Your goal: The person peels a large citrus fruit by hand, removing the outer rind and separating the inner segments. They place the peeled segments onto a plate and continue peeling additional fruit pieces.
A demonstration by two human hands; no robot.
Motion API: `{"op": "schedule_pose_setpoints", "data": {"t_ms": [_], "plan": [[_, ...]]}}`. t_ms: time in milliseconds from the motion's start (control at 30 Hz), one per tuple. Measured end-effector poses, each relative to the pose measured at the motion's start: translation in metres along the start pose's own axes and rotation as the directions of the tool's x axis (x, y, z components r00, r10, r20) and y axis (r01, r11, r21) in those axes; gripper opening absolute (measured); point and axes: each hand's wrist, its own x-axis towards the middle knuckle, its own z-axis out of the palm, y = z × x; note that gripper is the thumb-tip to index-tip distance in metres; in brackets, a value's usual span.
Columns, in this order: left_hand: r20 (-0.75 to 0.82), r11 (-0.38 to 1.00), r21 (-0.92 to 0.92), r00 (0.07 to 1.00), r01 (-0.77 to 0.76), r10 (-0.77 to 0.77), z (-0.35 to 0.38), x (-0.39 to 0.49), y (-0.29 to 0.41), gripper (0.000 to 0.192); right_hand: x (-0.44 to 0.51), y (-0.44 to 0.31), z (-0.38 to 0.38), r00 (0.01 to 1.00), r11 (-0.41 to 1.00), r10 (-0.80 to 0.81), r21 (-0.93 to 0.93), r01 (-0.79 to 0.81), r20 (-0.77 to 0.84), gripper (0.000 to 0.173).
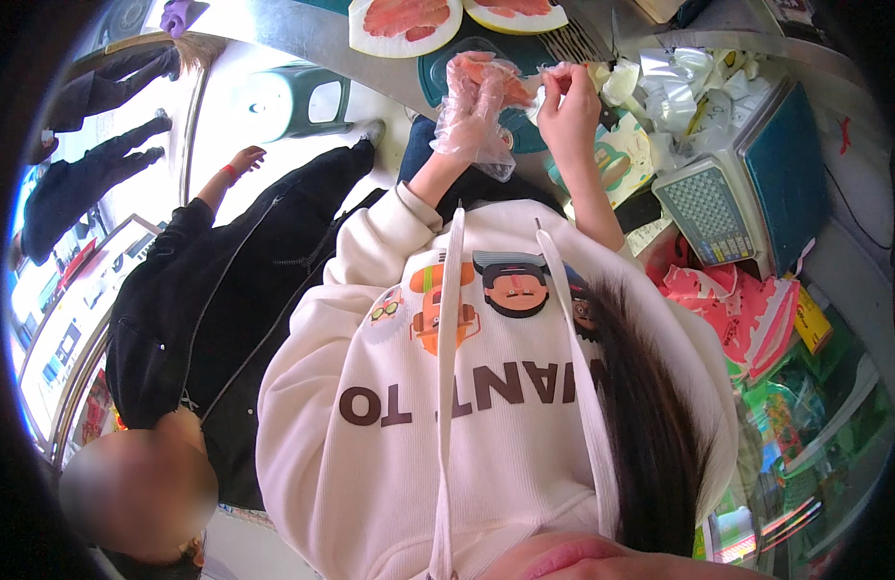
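My left hand, in a loose clear plastic glove, holds a piece of peeled red pomelo flesh. Beside it is my right hand, bare, its thumb and fingertips pinched at a whitish scrap of membrane at the flesh's right side. Whether that scrap is still joined to the flesh is hard to see. Just beyond the hands, two cut pomelo pieces with red flesh and thick white rind lie on a metal counter. Under my hands shows a dark teal plastic item, partly hidden.
White peel scraps and crumpled clear wrap are heaped at right by an electronic scale with a keypad. A pink-and-white plastic bag lies nearer. At left are a person in black, a green plastic stool and a broom.
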Motion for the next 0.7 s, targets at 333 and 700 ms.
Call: {"op": "schedule_pose_setpoints", "data": {"t_ms": [333,700], "plan": [[0.091,0.948,-0.303,0.994,0.091,-0.067,-0.007,0.002,0.001,0.036,0.005,-0.006,-0.015,0.857,0.707,0.445,0.486,-0.513,0.258,0.028],[0.019,0.996,0.072,0.998,0.062,-0.063,-0.005,0.002,-0.006,0.044,-0.002,-0.019,-0.01,0.964,0.957,0.217,0.159,-0.241,0.157,0.011]]}}
